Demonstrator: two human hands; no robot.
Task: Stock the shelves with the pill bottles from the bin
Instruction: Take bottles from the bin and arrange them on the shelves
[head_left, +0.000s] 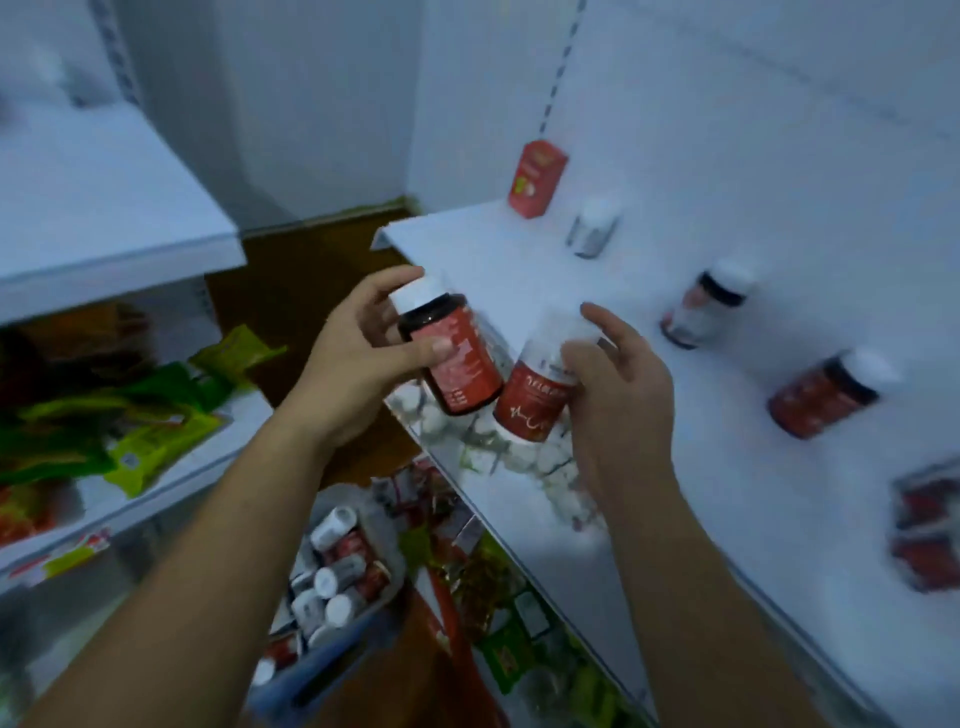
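Observation:
My left hand (358, 358) grips a dark pill bottle (452, 358) with a red label and white cap, tilted, above the front edge of the white shelf (675, 493). Beside it my right hand (618, 384) holds a white bottle with a red label (535, 395) by its upper part. Both bottles hover close together, nearly touching. Below, between my arms, the bin (337, 566) holds several more white-capped bottles.
On the shelf stand a red box (537, 179), a white bottle (592, 228), two dark red-labelled bottles (709, 304) (826, 395) and red packs (927, 530) at the right. Green snack bags (150, 431) fill the left shelves. Packets sit under the right shelf.

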